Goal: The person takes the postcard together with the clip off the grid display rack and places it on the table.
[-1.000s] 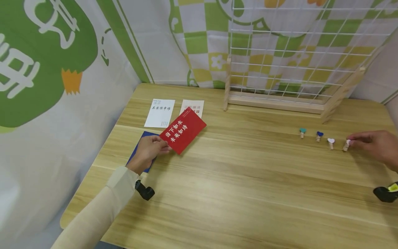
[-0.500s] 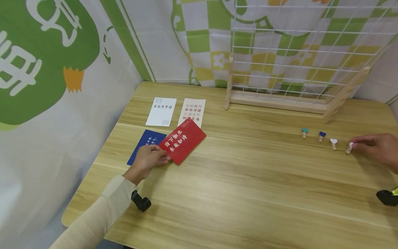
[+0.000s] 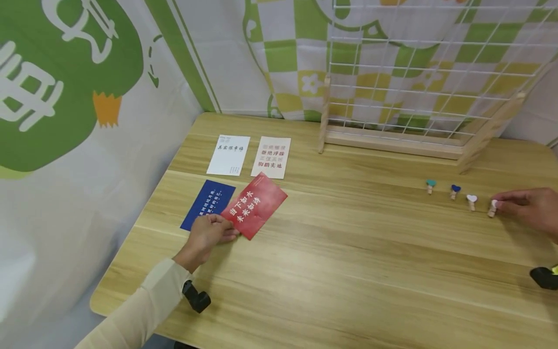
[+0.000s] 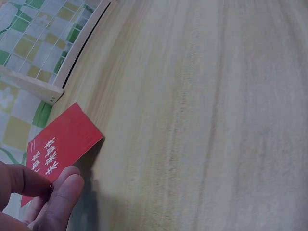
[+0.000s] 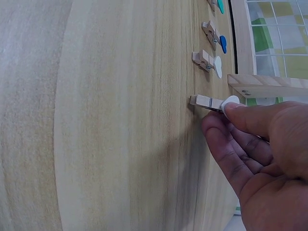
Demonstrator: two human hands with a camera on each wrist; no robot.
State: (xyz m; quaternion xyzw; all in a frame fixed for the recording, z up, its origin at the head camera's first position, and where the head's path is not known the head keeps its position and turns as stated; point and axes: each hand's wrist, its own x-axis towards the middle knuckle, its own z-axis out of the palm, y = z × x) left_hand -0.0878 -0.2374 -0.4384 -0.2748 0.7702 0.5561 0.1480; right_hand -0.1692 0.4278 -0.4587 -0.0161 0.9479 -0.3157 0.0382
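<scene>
My left hand [image 3: 208, 232] pinches a red card [image 3: 257, 206] with white lettering by its near left corner. In the left wrist view the red card [image 4: 67, 139] is held tilted above the tabletop, thumb and fingertips on its edge. Partly behind that hand lies a blue card [image 3: 209, 201]. At the right, my right hand [image 3: 529, 208] pinches the heart end of a small wooden clothespin [image 3: 492, 208]. The right wrist view shows this clothespin [image 5: 207, 102] between thumb and fingers, its white heart partly under the thumb.
Other clothespins carry a white heart [image 3: 472, 199], a blue heart [image 3: 455, 189] and a teal heart [image 3: 431, 183]. Behind them stands a white wire grid [image 3: 392, 87] on a wooden base [image 3: 392, 144]. A white card [image 3: 228, 157] and a cream card [image 3: 271, 156] lie at the back left.
My left hand has brought the red card nearer the front, uncovering the cream card and more of the blue card. The right hand keeps its pinch on the clothespin; the head view has shifted slightly.
</scene>
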